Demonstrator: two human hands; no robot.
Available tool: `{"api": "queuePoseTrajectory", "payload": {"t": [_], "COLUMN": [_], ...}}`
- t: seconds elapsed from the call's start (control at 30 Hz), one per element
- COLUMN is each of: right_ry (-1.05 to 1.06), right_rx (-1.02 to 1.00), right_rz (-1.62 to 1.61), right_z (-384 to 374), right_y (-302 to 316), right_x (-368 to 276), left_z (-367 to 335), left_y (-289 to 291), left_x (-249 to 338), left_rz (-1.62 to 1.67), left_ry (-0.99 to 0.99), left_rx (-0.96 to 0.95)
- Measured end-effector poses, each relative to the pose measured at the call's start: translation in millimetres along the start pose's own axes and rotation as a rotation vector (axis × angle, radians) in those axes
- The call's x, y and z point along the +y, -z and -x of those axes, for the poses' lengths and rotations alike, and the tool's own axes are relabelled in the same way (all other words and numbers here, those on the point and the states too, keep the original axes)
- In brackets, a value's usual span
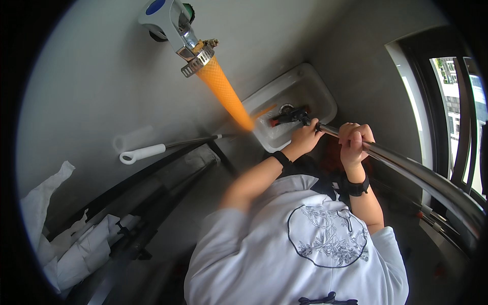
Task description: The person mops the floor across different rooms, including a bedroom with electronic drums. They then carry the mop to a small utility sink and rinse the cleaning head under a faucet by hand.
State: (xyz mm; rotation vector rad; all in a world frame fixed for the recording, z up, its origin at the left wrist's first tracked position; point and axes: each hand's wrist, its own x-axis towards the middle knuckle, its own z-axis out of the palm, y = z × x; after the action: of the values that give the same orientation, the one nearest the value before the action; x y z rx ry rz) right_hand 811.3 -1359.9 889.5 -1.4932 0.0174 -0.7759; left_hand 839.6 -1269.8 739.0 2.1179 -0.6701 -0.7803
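Observation:
I hold a mop with a long steel pole [414,168] that slants from the right edge down to the basin. My right hand [354,138] is closed round the pole, its fingers curled over the top. Lower down, close to the head, my left hand [305,138] grips the same pole. The black mop head [291,117], with a small red part, lies inside a white basin [331,96] by the drain. Its underside is hidden. Above the basin's left side hangs an orange hose [223,89], its lower end blurred.
A metal clamp [198,62] fixes the hose to a chrome tap [178,30] on the grey wall. To the left, a white-handled tool [145,154] leans near a dark frame. Crumpled white material [84,254] lies at lower left. A dark-framed window [450,101] is on the right.

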Motion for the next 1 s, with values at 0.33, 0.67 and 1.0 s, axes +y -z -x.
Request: {"api": "queuePoseTrajectory", "payload": {"t": [0.33,0.67,1.0], "right_ry": [-0.07,-0.149,-0.168], "right_rx": [0.007,0.008,0.025], "right_rz": [0.044,0.024,0.014], "right_z": [-4,-1,11], "right_y": [11,24,23], "right_x": [3,-3,-2], "left_z": [-7,5,4], "left_y": [3,0,-11], "left_x": [2,1,-2], "left_rz": [-0.012,-0.038,0.035], "left_ry": [-0.053,-0.136,-0.14], "left_rx": [-0.049,-0.026,0.026]}}
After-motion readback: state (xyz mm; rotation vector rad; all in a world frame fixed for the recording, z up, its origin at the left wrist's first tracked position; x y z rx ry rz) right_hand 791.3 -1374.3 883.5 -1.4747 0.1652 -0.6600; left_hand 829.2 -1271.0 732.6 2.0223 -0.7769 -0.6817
